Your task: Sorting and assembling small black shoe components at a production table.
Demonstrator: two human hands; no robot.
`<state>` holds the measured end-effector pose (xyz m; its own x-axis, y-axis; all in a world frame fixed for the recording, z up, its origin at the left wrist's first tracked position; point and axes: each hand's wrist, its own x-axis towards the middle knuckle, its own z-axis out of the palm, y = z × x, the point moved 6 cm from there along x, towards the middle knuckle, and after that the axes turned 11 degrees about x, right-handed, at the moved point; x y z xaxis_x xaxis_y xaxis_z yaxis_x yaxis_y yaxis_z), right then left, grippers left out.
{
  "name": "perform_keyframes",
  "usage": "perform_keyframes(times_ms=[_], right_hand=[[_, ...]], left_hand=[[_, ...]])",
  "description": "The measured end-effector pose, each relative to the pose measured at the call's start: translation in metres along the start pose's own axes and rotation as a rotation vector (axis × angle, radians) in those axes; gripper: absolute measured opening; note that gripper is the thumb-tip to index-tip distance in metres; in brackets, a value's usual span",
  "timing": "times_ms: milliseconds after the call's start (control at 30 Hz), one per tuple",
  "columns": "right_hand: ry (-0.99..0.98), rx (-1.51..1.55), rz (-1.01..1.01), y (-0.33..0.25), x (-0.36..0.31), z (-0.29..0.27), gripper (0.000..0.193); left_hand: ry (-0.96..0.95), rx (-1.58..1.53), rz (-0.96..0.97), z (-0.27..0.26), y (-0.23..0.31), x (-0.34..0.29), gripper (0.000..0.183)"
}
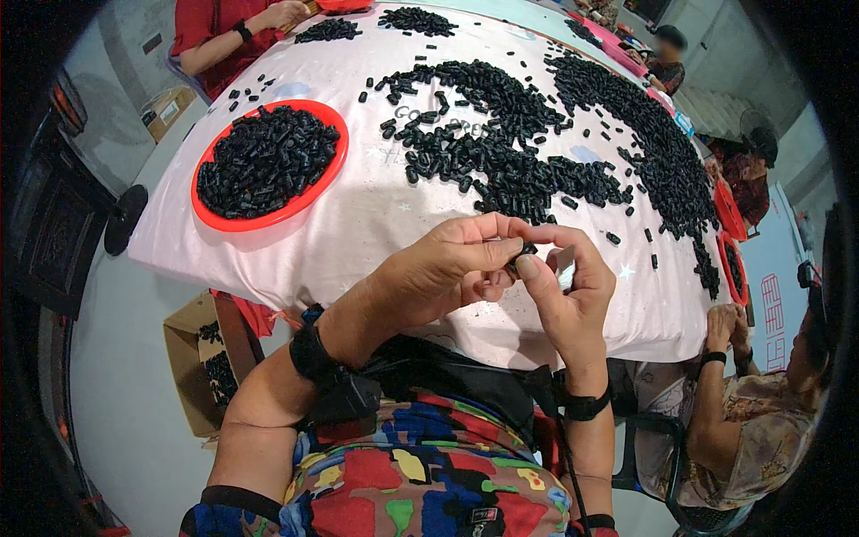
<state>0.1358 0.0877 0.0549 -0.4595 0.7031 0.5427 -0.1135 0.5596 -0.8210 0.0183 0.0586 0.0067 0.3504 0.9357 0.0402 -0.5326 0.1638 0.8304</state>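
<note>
Near the front edge of the cloth-covered table, my left hand (447,267) and my right hand (573,291) meet fingertip to fingertip. Pinched between their thumbs and forefingers is a small black part (521,254), mostly hidden by the fingers. A pale, shiny patch shows inside the curl of my right hand; what it is I cannot make out. Just beyond my fingers spreads a large heap of small black cylindrical parts (488,134). To the left of my hands, a red basin (344,152) is filled with similar black parts.
A pale pink patterned cloth (295,268) covers the table. More black parts (667,166) lie along the right side. Below the left edge stands a cardboard box (183,358) with black parts inside. Other people sit at the right and far left, one person's hands (727,329) close by.
</note>
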Motion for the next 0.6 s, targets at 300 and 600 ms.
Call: perform_keyframes(times_ms=[300, 600], right_hand=[[0.023, 0.155, 0.250, 0.017, -0.003, -0.005, 0.018], [0.150, 0.136, 0.225, 0.023, -0.003, -0.015, 0.019]], left_hand=[[0.037, -0.017, -0.052, -0.002, -0.006, 0.000, 0.033], [0.069, 0.015, 0.009, -0.003, 0.004, -0.001, 0.029]])
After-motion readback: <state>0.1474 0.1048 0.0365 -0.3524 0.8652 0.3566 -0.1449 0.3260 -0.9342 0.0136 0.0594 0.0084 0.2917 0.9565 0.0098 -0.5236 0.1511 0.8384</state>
